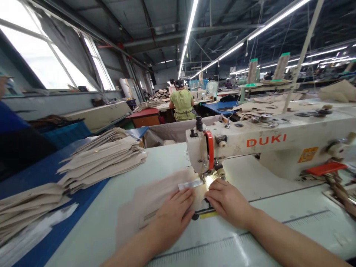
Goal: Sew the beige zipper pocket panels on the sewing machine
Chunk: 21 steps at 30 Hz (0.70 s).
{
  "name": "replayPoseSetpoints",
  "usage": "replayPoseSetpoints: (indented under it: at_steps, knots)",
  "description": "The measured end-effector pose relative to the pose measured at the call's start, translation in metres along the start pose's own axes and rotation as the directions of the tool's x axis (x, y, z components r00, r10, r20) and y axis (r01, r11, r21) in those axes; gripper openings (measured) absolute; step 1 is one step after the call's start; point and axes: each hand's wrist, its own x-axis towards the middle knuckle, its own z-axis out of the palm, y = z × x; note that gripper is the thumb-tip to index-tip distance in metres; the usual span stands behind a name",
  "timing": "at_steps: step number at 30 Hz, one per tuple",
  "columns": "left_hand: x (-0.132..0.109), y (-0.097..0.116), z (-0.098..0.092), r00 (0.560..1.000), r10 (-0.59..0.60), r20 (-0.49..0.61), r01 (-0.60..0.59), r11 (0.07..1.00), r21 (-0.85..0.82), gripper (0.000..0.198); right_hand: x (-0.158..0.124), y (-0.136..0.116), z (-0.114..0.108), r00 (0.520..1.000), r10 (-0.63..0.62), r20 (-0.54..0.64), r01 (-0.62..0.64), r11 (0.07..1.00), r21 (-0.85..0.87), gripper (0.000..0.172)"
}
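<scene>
A beige fabric piece lies on the pale sewing table, running under the needle of a white sewing machine. My left hand lies flat on the fabric with its fingers stretched toward a small white label at the fabric's edge. My right hand rests just right of the needle area, fingers curled down onto the fabric beside the presser foot. The fabric looks blurred by motion.
Stacks of cut beige fabric pieces lie to the left on a blue surface. Another person in a green top sits ahead, back turned. Thread cones stand behind the machine. Windows line the left wall.
</scene>
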Motion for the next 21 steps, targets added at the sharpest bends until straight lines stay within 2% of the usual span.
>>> replayPoseSetpoints:
  at_steps: [13,16,21]
  knots:
    - [0.004,0.002,-0.021,0.989,-0.109,0.103,0.117,0.99,-0.075,0.043,-0.001,0.0,0.001,0.999,0.006,-0.042,-0.005,0.999,0.034,0.022]
    - [0.004,0.004,-0.023,0.99,-0.105,0.095,0.111,0.991,-0.068,0.041,0.0,0.001,0.0,0.997,-0.003,-0.075,0.007,0.999,0.053,0.022]
    - [0.018,0.011,-0.013,0.992,-0.123,0.024,0.124,0.992,-0.003,0.041,-0.001,0.005,-0.002,0.995,0.017,-0.1,-0.013,0.999,0.038,0.022]
